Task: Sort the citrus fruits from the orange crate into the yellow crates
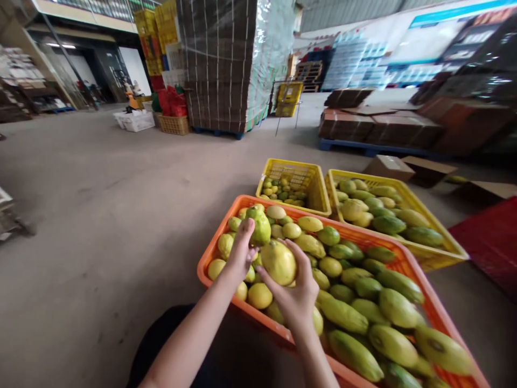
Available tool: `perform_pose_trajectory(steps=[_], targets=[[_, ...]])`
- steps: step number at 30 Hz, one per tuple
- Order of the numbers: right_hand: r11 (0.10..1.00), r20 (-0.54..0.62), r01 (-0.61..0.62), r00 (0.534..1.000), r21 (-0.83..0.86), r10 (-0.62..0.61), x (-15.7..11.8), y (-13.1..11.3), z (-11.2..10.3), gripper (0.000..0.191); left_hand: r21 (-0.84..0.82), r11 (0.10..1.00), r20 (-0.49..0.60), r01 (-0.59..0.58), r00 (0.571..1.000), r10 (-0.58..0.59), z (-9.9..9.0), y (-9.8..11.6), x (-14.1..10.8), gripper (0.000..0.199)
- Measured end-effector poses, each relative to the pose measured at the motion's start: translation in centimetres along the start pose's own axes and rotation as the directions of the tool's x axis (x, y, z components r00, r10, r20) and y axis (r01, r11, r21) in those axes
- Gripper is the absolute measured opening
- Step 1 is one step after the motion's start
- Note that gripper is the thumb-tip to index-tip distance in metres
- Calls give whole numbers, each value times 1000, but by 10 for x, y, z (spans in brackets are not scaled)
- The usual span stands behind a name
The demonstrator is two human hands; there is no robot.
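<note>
My left hand [241, 250] is closed around a bumpy green-yellow fruit [260, 226], which looks like a citron, its thumb up along the near side. Close beside it, my right hand [299, 288] grips a rounder yellow fruit [278, 263] of similar look, thumb on the left and fingers round the far right side. Both fruits are held above an orange crate [438, 285] full of yellow and green fruits, round ones to the left and longer, greener ones [355, 353] to the right.
Behind the orange crate stand a yellow crate [319, 186] of small fruits and another yellow crate [448, 245] of larger ones. A red object [490, 242] is at the right. Farther off are a wrapped pallet stack [220, 64], flat cartons on a blue pallet [351, 144], and open cardboard boxes [390, 166].
</note>
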State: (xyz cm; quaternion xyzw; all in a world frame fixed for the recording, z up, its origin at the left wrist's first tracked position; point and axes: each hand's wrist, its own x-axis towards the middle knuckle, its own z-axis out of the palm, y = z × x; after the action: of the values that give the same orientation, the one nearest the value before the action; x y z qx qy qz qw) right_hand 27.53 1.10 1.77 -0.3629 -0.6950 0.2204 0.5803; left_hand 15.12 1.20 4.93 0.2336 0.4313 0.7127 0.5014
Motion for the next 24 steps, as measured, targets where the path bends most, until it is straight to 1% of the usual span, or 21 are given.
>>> perform_pose_trajectory(steps=[2, 4, 5, 7, 9, 11, 16, 19, 21, 22, 23, 24], targets=[[998, -44, -65, 997, 17, 66, 7, 4, -9, 66, 69, 993, 17, -96, 995, 95, -4, 8, -1, 58], [990, -60, -117, 991, 74, 122, 14, 8, -16, 65, 136, 971, 63, -199, 979, 192, -7, 14, -2, 59], [983, -63, -138, 987, 122, 146, 17, 10, -19, 66, 158, 959, 90, -234, 971, 222, -9, 15, -3, 59], [954, -64, -183, 977, 236, 203, 21, 13, -22, 71, 179, 950, 139, -254, 963, 231, -10, 16, -3, 58], [914, -57, -229, 963, 334, 263, 23, 13, -23, 75, 176, 957, 166, -232, 965, 203, -9, 13, -4, 54], [882, -38, -262, 953, 391, 300, 23, 11, -22, 76, 161, 965, 166, -208, 969, 181, -6, 10, -4, 52], [860, 5, -271, 955, 432, 298, 22, 5, -20, 67, 121, 974, 142, -193, 974, 175, 0, 6, -5, 51], [837, 21, -314, 940, 448, 341, 22, 2, -23, 69, 99, 980, 139, -171, 978, 156, 1, 5, -6, 51], [793, 47, -378, 912, 478, 407, 23, 0, -25, 73, 79, 985, 122, -155, 982, 144, 3, 5, -7, 50], [758, 60, -416, 891, 502, 449, 23, -1, -26, 74, 58, 990, 113, -128, 986, 120, 4, 5, -8, 49], [712, 69, -456, 862, 534, 502, 23, -2, -26, 72, 23, 997, 104, -78, 992, 75, 5, 5, -8, 48], [651, 73, -495, 824, 576, 562, 23, -2, -26, 66, -22, 1000, 92, -4, 996, 6, 7, 6, -8, 46]])
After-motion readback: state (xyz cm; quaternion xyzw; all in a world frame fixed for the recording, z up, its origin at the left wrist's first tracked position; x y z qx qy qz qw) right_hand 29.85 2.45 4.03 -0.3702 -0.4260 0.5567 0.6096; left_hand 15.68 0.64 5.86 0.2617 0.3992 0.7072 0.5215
